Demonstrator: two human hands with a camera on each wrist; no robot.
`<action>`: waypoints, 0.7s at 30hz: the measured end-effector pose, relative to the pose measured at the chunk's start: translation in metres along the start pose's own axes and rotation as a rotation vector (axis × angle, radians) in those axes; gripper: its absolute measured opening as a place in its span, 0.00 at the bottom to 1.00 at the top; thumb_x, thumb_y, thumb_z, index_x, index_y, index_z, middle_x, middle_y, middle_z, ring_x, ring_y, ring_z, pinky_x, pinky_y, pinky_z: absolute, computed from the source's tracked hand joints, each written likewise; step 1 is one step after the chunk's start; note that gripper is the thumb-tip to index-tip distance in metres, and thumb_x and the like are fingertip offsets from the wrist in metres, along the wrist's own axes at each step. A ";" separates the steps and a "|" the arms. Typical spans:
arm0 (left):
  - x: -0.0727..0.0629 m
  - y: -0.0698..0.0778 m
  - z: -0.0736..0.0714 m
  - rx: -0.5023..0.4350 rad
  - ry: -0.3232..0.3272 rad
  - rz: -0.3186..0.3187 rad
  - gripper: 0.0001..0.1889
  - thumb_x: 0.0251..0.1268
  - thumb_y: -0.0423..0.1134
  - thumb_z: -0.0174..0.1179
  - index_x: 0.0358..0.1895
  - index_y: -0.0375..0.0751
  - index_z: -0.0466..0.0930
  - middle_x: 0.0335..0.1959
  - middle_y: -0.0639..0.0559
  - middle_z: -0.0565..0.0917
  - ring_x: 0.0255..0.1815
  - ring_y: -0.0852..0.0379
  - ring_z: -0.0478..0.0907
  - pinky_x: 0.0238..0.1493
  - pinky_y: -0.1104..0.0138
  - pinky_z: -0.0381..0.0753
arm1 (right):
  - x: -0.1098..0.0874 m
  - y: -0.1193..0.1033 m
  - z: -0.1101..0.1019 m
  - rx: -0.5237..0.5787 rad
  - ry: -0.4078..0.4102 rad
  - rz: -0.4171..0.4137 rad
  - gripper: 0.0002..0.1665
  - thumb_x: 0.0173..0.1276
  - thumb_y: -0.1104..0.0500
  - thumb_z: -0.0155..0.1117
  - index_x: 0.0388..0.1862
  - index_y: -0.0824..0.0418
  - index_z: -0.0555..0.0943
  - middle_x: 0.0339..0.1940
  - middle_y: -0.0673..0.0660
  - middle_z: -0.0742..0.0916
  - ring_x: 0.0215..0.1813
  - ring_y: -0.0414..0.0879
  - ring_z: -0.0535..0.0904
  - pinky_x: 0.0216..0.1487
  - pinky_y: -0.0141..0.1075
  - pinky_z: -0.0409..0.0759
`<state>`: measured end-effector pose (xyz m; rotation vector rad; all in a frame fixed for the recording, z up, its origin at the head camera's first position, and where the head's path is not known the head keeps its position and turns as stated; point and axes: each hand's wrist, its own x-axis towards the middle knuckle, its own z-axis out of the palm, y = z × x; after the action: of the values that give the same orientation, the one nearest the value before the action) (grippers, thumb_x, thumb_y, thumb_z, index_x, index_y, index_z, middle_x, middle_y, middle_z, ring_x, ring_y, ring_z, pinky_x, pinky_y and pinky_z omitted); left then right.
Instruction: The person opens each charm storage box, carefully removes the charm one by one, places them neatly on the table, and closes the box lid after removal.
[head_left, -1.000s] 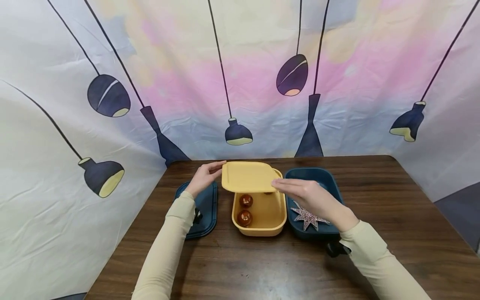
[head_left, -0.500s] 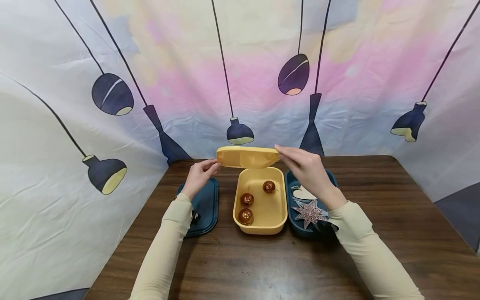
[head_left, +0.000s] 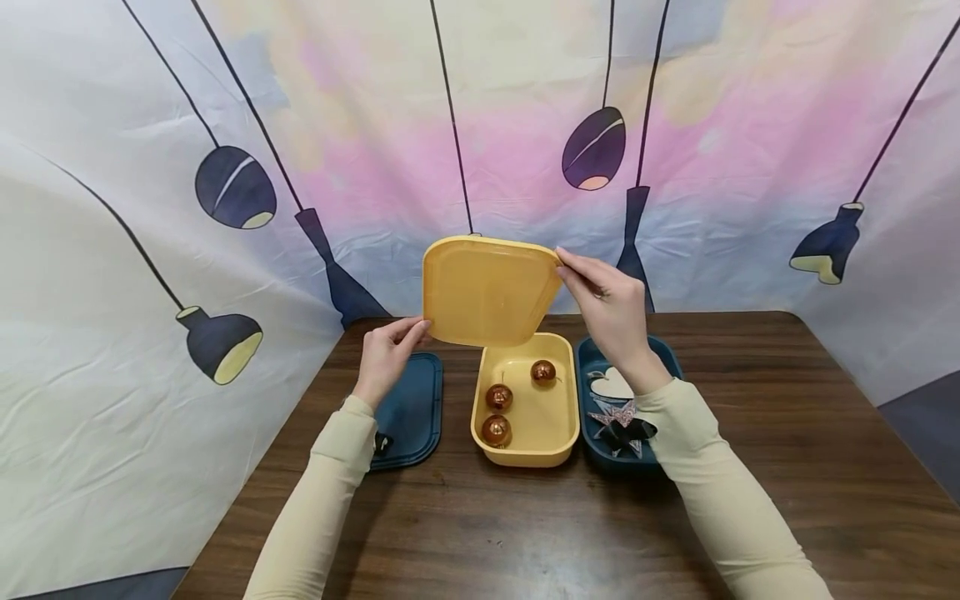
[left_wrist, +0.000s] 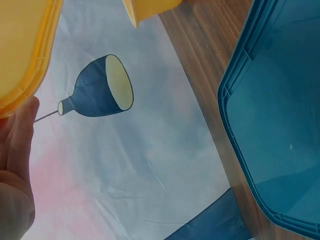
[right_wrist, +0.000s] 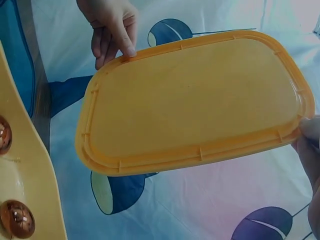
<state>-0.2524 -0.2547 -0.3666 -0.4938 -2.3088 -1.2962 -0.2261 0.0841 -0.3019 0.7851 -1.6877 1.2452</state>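
A yellow lid (head_left: 487, 287) is raised above the far end of the yellow box (head_left: 528, 458), its ribbed underside facing me. My left hand (head_left: 386, 358) pinches its lower left edge between thumb and fingers. At the upper right corner my right hand (head_left: 611, 304) grips it the same way. The right wrist view shows the whole underside of the lid (right_wrist: 195, 100), with a hand at either side. Inside the box lie three shiny copper-brown ball ornaments (head_left: 497, 431), two at the left and one farther back at the right.
Right of the yellow box stands a dark blue box (head_left: 663, 350) holding a white heart (head_left: 611, 383) and a glittery star (head_left: 609, 414), partly covered by my right wrist's black camera. A dark blue lid (head_left: 416, 408) lies at the left. Behind the table hangs a printed cloth (head_left: 360, 125).
The yellow lid has risen from over the box and tipped up from nearly flat, turning its underside toward me. My right hand has moved up with it, uncovering the third ball and the heart.
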 end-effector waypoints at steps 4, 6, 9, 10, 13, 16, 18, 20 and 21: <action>-0.004 0.003 -0.002 -0.003 0.042 0.040 0.14 0.72 0.43 0.63 0.51 0.38 0.89 0.35 0.43 0.90 0.37 0.44 0.88 0.39 0.73 0.84 | 0.003 -0.001 0.005 0.020 0.032 0.020 0.19 0.66 0.73 0.68 0.55 0.65 0.86 0.47 0.59 0.90 0.45 0.52 0.88 0.47 0.26 0.81; -0.006 0.003 -0.004 -0.008 0.061 0.057 0.13 0.72 0.41 0.63 0.51 0.37 0.89 0.34 0.43 0.90 0.36 0.45 0.88 0.38 0.74 0.83 | 0.005 -0.001 0.008 0.030 0.047 0.026 0.19 0.66 0.73 0.68 0.55 0.65 0.86 0.46 0.58 0.90 0.45 0.52 0.88 0.47 0.27 0.82; -0.008 0.003 -0.006 -0.007 0.078 0.076 0.12 0.72 0.37 0.63 0.50 0.36 0.89 0.33 0.42 0.90 0.35 0.46 0.88 0.38 0.75 0.83 | 0.006 0.000 0.012 0.051 0.058 0.030 0.19 0.66 0.71 0.68 0.56 0.64 0.86 0.47 0.58 0.90 0.46 0.51 0.88 0.48 0.29 0.83; -0.008 0.003 -0.007 -0.009 0.081 0.078 0.11 0.72 0.36 0.63 0.50 0.35 0.88 0.33 0.41 0.90 0.35 0.45 0.88 0.38 0.75 0.83 | 0.006 0.000 0.014 0.058 0.059 0.032 0.20 0.67 0.71 0.68 0.57 0.63 0.86 0.47 0.58 0.90 0.46 0.51 0.88 0.48 0.29 0.83; -0.011 0.004 -0.009 -0.016 0.072 0.083 0.11 0.72 0.33 0.61 0.51 0.32 0.87 0.33 0.37 0.89 0.34 0.42 0.88 0.37 0.74 0.84 | 0.005 0.001 0.019 0.080 0.053 0.042 0.21 0.67 0.71 0.68 0.59 0.63 0.85 0.48 0.58 0.90 0.47 0.50 0.88 0.47 0.31 0.83; -0.016 0.014 -0.012 -0.032 0.062 0.080 0.11 0.73 0.29 0.60 0.51 0.27 0.86 0.34 0.34 0.88 0.34 0.39 0.87 0.37 0.71 0.85 | 0.003 0.002 0.024 0.100 0.038 0.065 0.24 0.66 0.71 0.69 0.61 0.62 0.83 0.49 0.59 0.90 0.48 0.50 0.88 0.48 0.31 0.83; -0.021 0.023 -0.015 -0.049 0.064 0.075 0.11 0.73 0.28 0.59 0.51 0.25 0.86 0.34 0.33 0.88 0.34 0.38 0.87 0.37 0.68 0.85 | 0.001 0.002 0.028 0.119 0.024 0.082 0.26 0.66 0.72 0.68 0.63 0.63 0.82 0.50 0.60 0.89 0.48 0.51 0.88 0.48 0.31 0.83; -0.024 0.033 -0.017 -0.069 0.074 0.074 0.10 0.72 0.27 0.59 0.50 0.24 0.85 0.35 0.32 0.88 0.33 0.41 0.88 0.37 0.68 0.86 | -0.002 0.001 0.032 0.130 0.006 0.101 0.27 0.65 0.72 0.69 0.64 0.64 0.80 0.49 0.61 0.89 0.47 0.52 0.88 0.47 0.30 0.83; -0.026 0.037 -0.019 -0.085 0.079 0.072 0.10 0.72 0.26 0.59 0.50 0.23 0.85 0.36 0.31 0.88 0.33 0.43 0.88 0.37 0.67 0.86 | -0.003 0.001 0.035 0.138 -0.006 0.111 0.28 0.65 0.73 0.69 0.65 0.64 0.80 0.49 0.62 0.89 0.47 0.53 0.88 0.47 0.30 0.83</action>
<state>-0.2082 -0.2552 -0.3459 -0.5387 -2.1590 -1.3595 -0.2351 0.0510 -0.3089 0.7860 -1.6830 1.4495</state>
